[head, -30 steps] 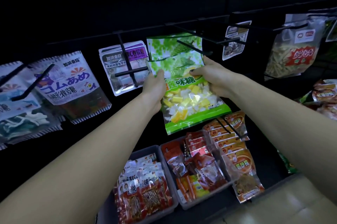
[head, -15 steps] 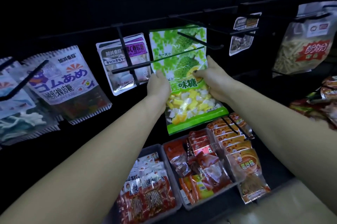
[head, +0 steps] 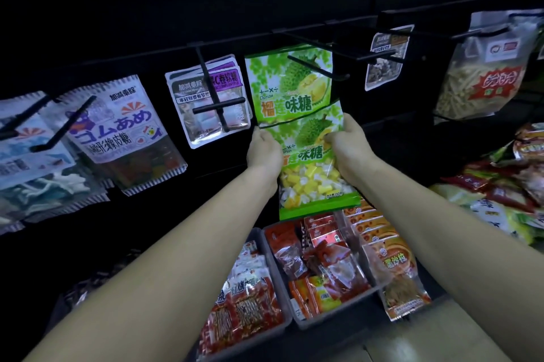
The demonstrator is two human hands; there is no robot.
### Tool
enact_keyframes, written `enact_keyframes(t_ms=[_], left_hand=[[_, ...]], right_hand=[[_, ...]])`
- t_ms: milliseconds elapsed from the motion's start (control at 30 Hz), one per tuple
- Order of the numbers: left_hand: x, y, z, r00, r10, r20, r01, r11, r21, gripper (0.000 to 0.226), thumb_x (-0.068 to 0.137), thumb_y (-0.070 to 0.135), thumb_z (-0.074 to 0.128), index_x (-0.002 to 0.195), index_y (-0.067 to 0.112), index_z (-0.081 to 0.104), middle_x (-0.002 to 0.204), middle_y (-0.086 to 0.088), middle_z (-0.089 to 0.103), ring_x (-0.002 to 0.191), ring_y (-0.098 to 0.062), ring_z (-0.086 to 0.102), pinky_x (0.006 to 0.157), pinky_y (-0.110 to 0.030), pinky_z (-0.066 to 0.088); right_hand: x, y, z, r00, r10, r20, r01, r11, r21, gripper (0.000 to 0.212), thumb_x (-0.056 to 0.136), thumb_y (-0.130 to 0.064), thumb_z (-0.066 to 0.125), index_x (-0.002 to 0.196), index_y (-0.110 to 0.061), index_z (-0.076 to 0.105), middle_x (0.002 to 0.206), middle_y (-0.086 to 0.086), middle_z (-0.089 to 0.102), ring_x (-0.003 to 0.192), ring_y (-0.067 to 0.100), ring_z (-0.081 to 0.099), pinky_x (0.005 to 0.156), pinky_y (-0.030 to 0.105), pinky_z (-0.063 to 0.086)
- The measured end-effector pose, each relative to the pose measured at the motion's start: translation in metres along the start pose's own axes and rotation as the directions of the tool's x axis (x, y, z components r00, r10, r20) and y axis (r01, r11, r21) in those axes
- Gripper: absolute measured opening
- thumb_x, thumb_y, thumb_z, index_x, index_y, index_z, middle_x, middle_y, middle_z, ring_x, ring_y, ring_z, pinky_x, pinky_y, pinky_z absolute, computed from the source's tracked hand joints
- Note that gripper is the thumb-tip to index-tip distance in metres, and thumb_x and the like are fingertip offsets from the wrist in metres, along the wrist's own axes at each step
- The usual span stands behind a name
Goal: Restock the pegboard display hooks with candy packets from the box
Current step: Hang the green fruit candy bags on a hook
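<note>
Head view shows our left hand [head: 263, 152] and right hand [head: 350, 146] each gripping a side edge of a green durian candy packet [head: 316, 173], held apart with the packet stretched between them, just below the black display hook [head: 319, 68]. A second durian packet [head: 290, 88] already hangs on that hook, and the top of the packet we hold is tucked behind or against its lower edge; we cannot tell whether the held packet's hang hole has reached the hook tip. We judge the current step to be lifting and aligning this packet onto the hook. Failure modes from here: if the hole misses the hook tip, the packet will slide off when we release it and drop into the grey bins [head: 290, 297] of red snack packs below. If we push upward too firmly, the hanging packet may be lifted along the hook and come free. The film is flexible, so an uneven grip can fold the header and hide the hole. The neighbouring purple-and-white packet [head: 209, 102], close to our left hand, could be knocked on its own hook. The supply box cannot be identified with certainty.
</note>
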State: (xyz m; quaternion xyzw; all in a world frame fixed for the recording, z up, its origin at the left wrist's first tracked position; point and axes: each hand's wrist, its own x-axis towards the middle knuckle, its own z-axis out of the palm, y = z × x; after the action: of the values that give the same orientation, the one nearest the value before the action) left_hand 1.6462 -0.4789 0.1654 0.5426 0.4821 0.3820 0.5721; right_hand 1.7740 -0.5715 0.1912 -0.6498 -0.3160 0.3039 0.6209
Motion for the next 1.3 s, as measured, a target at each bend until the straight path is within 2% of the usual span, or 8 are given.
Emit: enact_keyframes(t_ms=[100, 167, 300, 567, 800, 1000, 1133, 1300], left_hand=[[-0.027, 0.013, -0.004, 1.000, -0.006, 0.025, 0.005, 1.000, 0.031, 0.058, 0.110, 0.047, 0.025, 0.166, 0.035, 0.019, 0.167, 0.002, 0.036, 0.147, -0.028, 0.043, 0.122, -0.056, 0.034], [-0.036, 0.012, -0.008, 0.999, -0.021, 0.043, 0.019, 0.999, 0.042, 0.059, 0.110, 0.052, 0.028, 0.166, 0.035, 0.017, 0.168, 0.003, 0.035, 0.149, -0.026, 0.040, 0.122, -0.058, 0.032], [-0.056, 0.005, -0.022, 0.992, -0.037, 0.122, 0.026, 0.995, 0.097, 0.060, 0.109, 0.049, 0.045, 0.163, 0.028, 0.028, 0.151, 0.003, 0.044, 0.134, -0.024, 0.047, 0.112, -0.042, 0.038], [-0.091, 0.008, -0.038, 0.974, -0.023, 0.224, -0.023, 0.979, 0.203, 0.068, 0.095, 0.057, 0.068, 0.150, 0.023, 0.048, 0.147, 0.002, 0.055, 0.132, -0.022, 0.056, 0.105, -0.042, 0.045], [-0.132, 0.018, -0.045, 0.949, -0.018, 0.316, 0.013, 1.000, 0.018, 0.019, 0.106, 0.027, 0.062, 0.093, 0.016, 0.053, 0.093, -0.001, 0.071, 0.083, -0.016, 0.069, 0.064, -0.028, 0.054], [-0.152, 0.040, -0.039, 0.951, 0.185, 0.248, -0.187, 0.982, -0.015, 0.028, 0.107, 0.028, 0.058, 0.083, 0.020, 0.048, 0.084, -0.005, 0.057, 0.075, -0.020, 0.056, 0.067, -0.034, 0.042], [-0.158, 0.053, -0.036, 0.930, 0.262, 0.257, -0.268, 0.963, -0.012, 0.031, 0.104, 0.033, 0.060, 0.080, 0.022, 0.044, 0.085, -0.009, 0.050, 0.081, -0.021, 0.048, 0.075, -0.040, 0.036], [-0.156, 0.063, -0.030, 0.933, 0.278, 0.230, -0.290, 0.957, 0.020, 0.035, 0.092, 0.047, 0.062, 0.079, 0.023, 0.040, 0.090, -0.006, 0.049, 0.083, -0.022, 0.047, 0.075, -0.043, 0.039]], right_hand=[[0.000, 0.010, -0.004, 0.999, 0.025, -0.023, -0.024, 0.999, 0.029, 0.062, 0.102, 0.008, 0.043, 0.159, -0.015, 0.031, 0.155, 0.011, 0.045, 0.104, 0.020, 0.058, 0.081, 0.035, 0.049], [-0.005, 0.017, -0.008, 0.999, 0.030, -0.034, -0.028, 0.998, 0.054, 0.052, 0.100, 0.009, 0.044, 0.144, -0.019, 0.046, 0.144, 0.015, 0.055, 0.091, 0.019, 0.060, 0.073, 0.032, 0.051], [-0.027, 0.024, -0.016, 0.995, 0.098, 0.031, -0.101, 0.989, 0.106, 0.039, 0.097, 0.011, 0.045, 0.123, -0.014, 0.059, 0.125, 0.013, 0.066, 0.120, 0.038, 0.062, 0.106, 0.055, 0.049], [-0.085, -0.008, -0.046, 0.984, 0.088, 0.156, -0.121, 0.970, 0.212, 0.035, 0.097, 0.016, 0.043, 0.115, -0.007, 0.063, 0.114, 0.023, 0.070, 0.099, 0.037, 0.071, 0.079, 0.045, 0.061], [-0.123, -0.036, -0.066, 0.980, 0.037, 0.195, -0.083, 0.969, 0.234, 0.033, 0.097, 0.012, 0.048, 0.121, -0.004, 0.064, 0.126, 0.030, 0.067, 0.114, 0.047, 0.067, 0.093, 0.061, 0.056], [-0.137, -0.045, -0.071, 0.992, -0.039, 0.117, 0.023, 0.991, 0.132, 0.010, 0.105, -0.010, 0.056, 0.105, -0.013, 0.065, 0.085, 0.001, 0.074, 0.073, 0.019, 0.073, 0.052, 0.029, 0.058], [-0.138, -0.053, -0.072, 0.997, -0.057, 0.047, 0.052, 0.994, 0.101, 0.032, 0.090, -0.034, 0.068, 0.113, -0.012, 0.070, 0.115, 0.010, 0.076, 0.111, 0.034, 0.071, 0.101, 0.054, 0.055], [-0.135, -0.067, -0.074, 0.999, -0.042, -0.008, 0.042, 0.994, 0.099, 0.032, 0.096, -0.030, 0.068, 0.110, -0.001, 0.066, 0.115, 0.022, 0.073, 0.099, 0.036, 0.073, 0.095, 0.066, 0.053]])
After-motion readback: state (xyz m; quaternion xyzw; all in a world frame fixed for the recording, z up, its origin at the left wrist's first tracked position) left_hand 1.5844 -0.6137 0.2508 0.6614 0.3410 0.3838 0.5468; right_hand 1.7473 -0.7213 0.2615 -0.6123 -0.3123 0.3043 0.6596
